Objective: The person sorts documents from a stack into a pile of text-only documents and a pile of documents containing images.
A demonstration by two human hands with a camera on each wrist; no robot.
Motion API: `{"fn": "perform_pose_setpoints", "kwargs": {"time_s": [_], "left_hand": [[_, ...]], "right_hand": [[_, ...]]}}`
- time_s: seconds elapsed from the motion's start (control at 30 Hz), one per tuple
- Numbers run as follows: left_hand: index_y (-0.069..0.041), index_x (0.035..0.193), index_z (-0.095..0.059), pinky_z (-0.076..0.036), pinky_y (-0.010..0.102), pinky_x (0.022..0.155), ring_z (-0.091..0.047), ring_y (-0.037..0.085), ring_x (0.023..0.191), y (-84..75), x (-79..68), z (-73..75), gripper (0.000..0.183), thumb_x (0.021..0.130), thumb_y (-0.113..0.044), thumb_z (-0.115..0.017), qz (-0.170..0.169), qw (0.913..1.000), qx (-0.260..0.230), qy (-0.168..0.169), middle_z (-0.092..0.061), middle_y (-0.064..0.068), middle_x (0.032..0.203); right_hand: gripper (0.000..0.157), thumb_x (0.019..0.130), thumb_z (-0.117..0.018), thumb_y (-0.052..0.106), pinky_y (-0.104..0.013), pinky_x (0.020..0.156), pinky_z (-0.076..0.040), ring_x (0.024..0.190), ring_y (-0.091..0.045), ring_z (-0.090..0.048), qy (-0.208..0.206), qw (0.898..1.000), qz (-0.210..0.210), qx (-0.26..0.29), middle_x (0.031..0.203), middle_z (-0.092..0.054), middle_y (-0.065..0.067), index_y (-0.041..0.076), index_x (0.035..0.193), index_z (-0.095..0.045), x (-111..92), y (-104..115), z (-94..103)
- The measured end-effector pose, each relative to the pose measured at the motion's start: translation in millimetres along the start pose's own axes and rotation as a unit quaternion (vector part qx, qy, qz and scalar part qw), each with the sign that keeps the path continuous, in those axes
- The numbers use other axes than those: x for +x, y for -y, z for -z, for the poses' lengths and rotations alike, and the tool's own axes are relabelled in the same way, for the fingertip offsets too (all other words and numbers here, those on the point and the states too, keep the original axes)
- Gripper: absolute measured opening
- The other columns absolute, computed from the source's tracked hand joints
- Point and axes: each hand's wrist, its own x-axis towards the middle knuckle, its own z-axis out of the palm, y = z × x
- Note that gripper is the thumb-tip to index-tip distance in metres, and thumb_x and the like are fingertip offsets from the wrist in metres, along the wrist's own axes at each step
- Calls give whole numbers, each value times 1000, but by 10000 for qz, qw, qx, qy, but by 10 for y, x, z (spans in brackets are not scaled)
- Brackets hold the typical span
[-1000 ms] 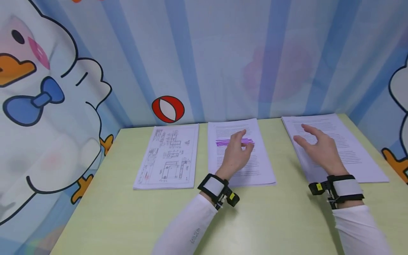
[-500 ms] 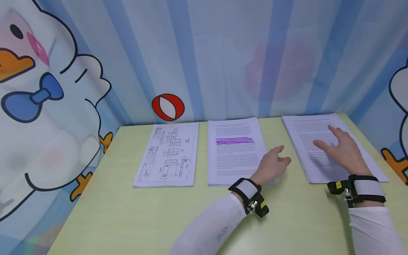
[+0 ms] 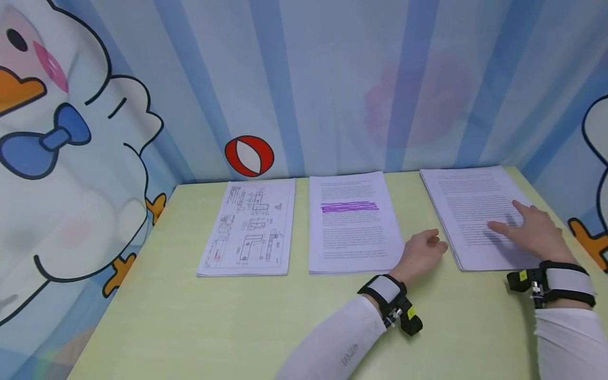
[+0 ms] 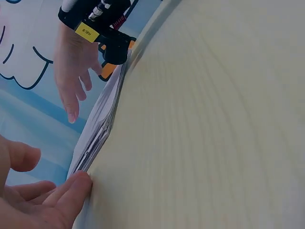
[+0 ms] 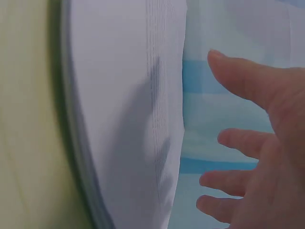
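Observation:
A stack of printed sheets [image 3: 467, 190] lies at the right of the table. Above its right part my right hand [image 3: 537, 232] hovers with fingers spread, casting a shadow on the paper; the right wrist view shows a gap between hand and sheets. My left hand [image 3: 420, 256] is low over the table, between this stack and the middle stack [image 3: 351, 237], which bears purple highlighter strokes. In the left wrist view the left fingertips [image 4: 78, 183] are near the right stack's edge [image 4: 102, 129]; whether they touch it I cannot tell. Neither hand holds anything.
A third stack [image 3: 252, 227], with technical drawings on top, lies at the left of the light green table [image 3: 190, 327]. Behind stands a blue striped curtain [image 3: 332, 89] with cartoon prints. Each wrist wears a strapped camera [image 3: 410, 319].
My left hand has moved right, from above the middle stack to beside the right stack's left edge. The right hand has shifted right over its stack. The stacks stay in place.

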Motion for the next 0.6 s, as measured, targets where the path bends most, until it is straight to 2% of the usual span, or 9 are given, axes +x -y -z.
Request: {"fn": "perform_pose_setpoints", "kwargs": {"time_s": [0.13, 0.27, 0.37, 0.6], "left_hand": [[-13, 129, -56, -50, 26, 87, -62, 8, 95, 43, 40, -54, 43, 87, -22, -59, 77, 9988, -483, -56, -69, 1, 111], [-9, 129, -56, -51, 24, 76, -64, 10, 78, 66, 80, -115, 45, 85, -16, -62, 227, 9941, -1055, -76, -72, 4, 103], [-9, 129, -56, -50, 23, 71, -65, 12, 74, 56, 87, -155, 44, 86, -15, -62, 291, 9925, -1186, -43, -73, 4, 99], [-9, 128, -57, -48, 20, 67, -62, 11, 69, 8, 97, -187, 43, 86, -13, -61, 300, 9912, -1289, 91, -73, 3, 97]], "right_hand": [[97, 89, -46, 54, -75, 97, -17, 124, -65, -13, 30, 9982, -564, 195, 137, -12, -51, -17, 141, -6, -22, -69, -23], [96, 90, -42, 56, -73, 98, -18, 125, -65, -13, 128, 9954, -849, 427, 139, -12, -49, -16, 141, -6, -20, -147, -72], [94, 90, -40, 56, -74, 97, -18, 124, -65, -14, 164, 9949, -861, 504, 139, -13, -48, -16, 141, -8, -25, -179, -77], [89, 92, -40, 52, -73, 97, -21, 123, -65, -18, -49, 9927, -1064, 566, 139, -16, -49, -17, 141, -11, -37, -210, -60]]}}
